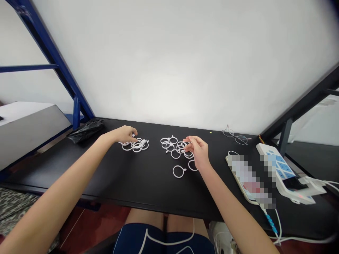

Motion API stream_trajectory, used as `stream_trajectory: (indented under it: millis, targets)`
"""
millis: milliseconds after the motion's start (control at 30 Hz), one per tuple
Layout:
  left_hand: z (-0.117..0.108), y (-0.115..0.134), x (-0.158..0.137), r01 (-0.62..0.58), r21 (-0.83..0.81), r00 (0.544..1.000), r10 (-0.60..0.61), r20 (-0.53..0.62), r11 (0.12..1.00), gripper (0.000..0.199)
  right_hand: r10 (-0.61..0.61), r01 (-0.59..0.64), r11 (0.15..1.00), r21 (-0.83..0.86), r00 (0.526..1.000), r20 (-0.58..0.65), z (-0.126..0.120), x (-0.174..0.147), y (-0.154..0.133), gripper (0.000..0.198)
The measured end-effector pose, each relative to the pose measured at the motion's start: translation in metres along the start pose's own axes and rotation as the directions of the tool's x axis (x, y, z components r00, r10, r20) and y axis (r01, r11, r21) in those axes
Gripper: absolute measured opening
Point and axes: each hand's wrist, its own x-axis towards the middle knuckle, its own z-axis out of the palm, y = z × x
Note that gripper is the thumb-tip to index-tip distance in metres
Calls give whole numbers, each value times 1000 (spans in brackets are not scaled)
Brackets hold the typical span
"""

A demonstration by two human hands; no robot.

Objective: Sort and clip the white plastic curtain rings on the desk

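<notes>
Two loose groups of thin white plastic rings, each ring with a small knob or tab, lie on a black table. Over the upper left edge of the left pile of rings (137,145) is my left hand (125,134), thumb and fingers apart, with a small white tab showing near its fingertips. My right hand (198,148) reaches over the right-hand pile of rings (176,153), its fingers bent in toward the thumb. Whatever sits between those fingertips cannot be made out against the rings behind. A single ring (178,177) lies nearer the front, and another ring (192,169) is partly hidden by my right wrist.
On the right rest a phone (239,183) with a cable and a white power strip (278,169) with plugs. Eyeglasses (235,137) lie by the wall. A crumpled black plastic bag (87,131) sits at the back left, beside a blue metal frame (65,70).
</notes>
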Motion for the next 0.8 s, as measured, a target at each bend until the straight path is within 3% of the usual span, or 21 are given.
stream_trajectory:
  millis: [133, 267, 400, 533, 700, 800]
  targets:
    - [2, 6, -7, -26, 46, 985, 34, -172, 999, 41, -28, 27, 1000, -14, 998, -55, -5, 6, 3, 24]
    - [16, 47, -8, -103, 43, 928, 111, -357, 994, 38, -122, 115, 989, -97, 990, -74, -8, 10, 8, 23]
    - [43, 95, 6, -279, 100, 886, 296, -356, 955, 39, -178, 173, 955, -240, 984, 0, -8, 9, 12, 26]
    - [62, 119, 24, -216, 106, 926, 238, -292, 971, 40, -211, 212, 901, -378, 976, 45, -5, 5, 15, 25]
    - [68, 122, 32, -125, 86, 961, 142, -238, 988, 38, -272, 297, 810, -506, 954, 124, -4, 1, 17, 20]
    - [69, 120, 30, -112, 58, 961, 123, -248, 992, 35, -276, 317, 799, -510, 948, 157, -4, 2, 19, 19]
